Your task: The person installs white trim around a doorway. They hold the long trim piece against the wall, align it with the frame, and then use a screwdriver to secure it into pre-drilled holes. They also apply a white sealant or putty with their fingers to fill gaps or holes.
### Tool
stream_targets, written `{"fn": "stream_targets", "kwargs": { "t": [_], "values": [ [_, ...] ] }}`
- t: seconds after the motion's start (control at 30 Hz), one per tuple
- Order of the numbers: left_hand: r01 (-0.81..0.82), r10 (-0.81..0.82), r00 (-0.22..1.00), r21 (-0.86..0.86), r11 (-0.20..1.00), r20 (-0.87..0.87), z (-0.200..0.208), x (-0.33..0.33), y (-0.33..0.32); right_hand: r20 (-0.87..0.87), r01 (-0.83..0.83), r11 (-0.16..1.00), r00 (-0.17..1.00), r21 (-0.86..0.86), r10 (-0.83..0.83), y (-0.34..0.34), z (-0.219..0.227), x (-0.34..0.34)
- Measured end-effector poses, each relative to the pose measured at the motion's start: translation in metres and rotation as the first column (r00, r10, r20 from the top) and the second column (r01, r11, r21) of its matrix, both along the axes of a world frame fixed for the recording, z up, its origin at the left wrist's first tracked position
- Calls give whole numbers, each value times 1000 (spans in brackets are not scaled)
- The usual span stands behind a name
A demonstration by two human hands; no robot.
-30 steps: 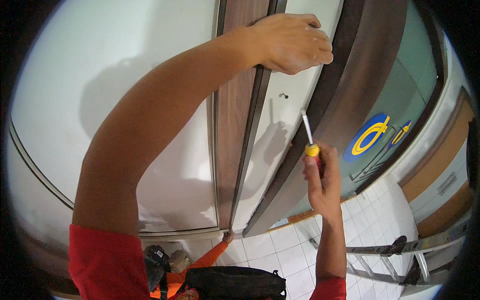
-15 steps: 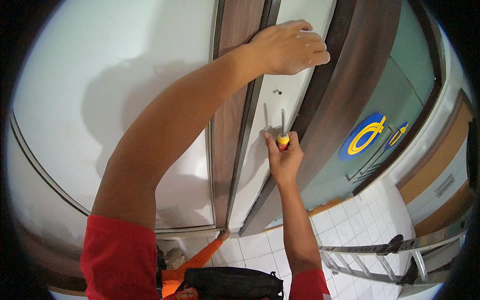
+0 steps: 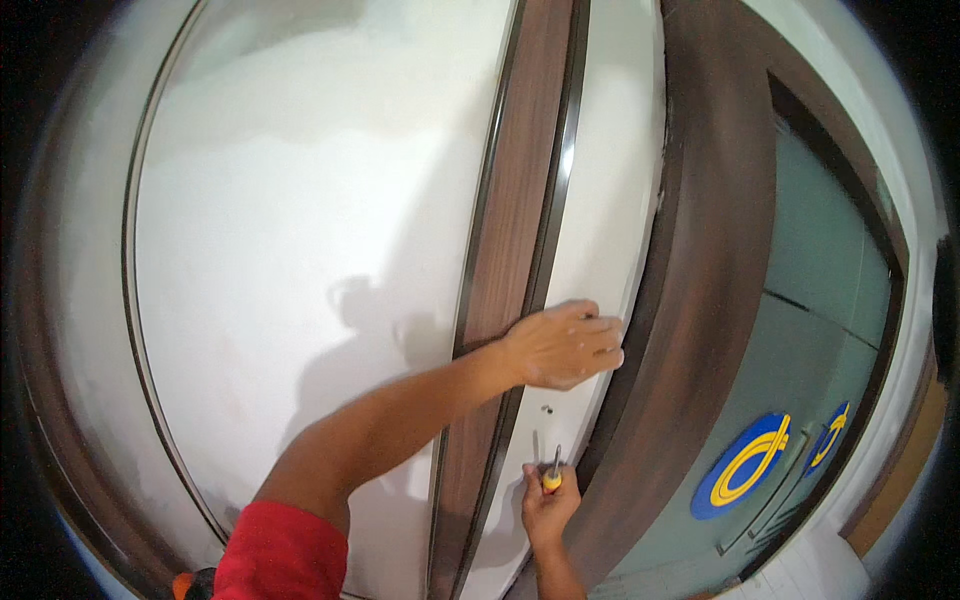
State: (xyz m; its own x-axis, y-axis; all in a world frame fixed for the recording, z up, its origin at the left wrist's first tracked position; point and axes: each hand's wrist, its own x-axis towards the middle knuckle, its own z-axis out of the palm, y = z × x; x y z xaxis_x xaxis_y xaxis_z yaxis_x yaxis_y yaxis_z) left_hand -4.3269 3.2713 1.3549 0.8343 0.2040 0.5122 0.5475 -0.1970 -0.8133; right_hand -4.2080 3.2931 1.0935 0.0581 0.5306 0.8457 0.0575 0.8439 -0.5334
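My left hand (image 3: 565,346) rests against a narrow white panel (image 3: 607,180), its back toward me and its fingers curled. Whatever those fingers may hold is hidden. Just below it, a small dark screw or hole (image 3: 547,409) shows in the panel. Lower down, my right hand (image 3: 548,512) is closed around a screwdriver (image 3: 552,482) with a yellow handle. The metal shaft points up toward the small dark spot, and its tip is apart from it. A thin shadow of the shaft falls on the panel beside it.
A brown wood strip (image 3: 520,190) and a wide white wall panel (image 3: 300,220) lie to the left. To the right stand a dark brown frame (image 3: 715,230) and a glass door (image 3: 815,230) with a blue and yellow emblem (image 3: 742,467) and a long handle (image 3: 765,500).
The view has tilted upward, so both hands sit lower in the picture. The ladder and most of an orange-sleeved person have left view. My right hand still grips the screwdriver.
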Motion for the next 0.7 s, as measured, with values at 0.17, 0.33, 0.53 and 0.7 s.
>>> {"fn": "stream_targets", "kwargs": {
  "t": [0.17,0.33,0.53,0.7],
  "values": [
    [-79,79,997,-18,997,-5,0,4,-2,-20,-95,979,995,-180,93,-21,16,9],
    [-96,96,995,-21,995,-5,0,3,-3,90,-87,981,991,-175,104,-26,20,25],
    [-277,275,961,-98,956,-35,15,-1,-16,-124,-435,686,882,-583,454,-71,52,59],
    [-140,143,989,-68,988,40,9,-2,-25,112,-272,744,900,-610,421,-99,78,104]
  ]
}}
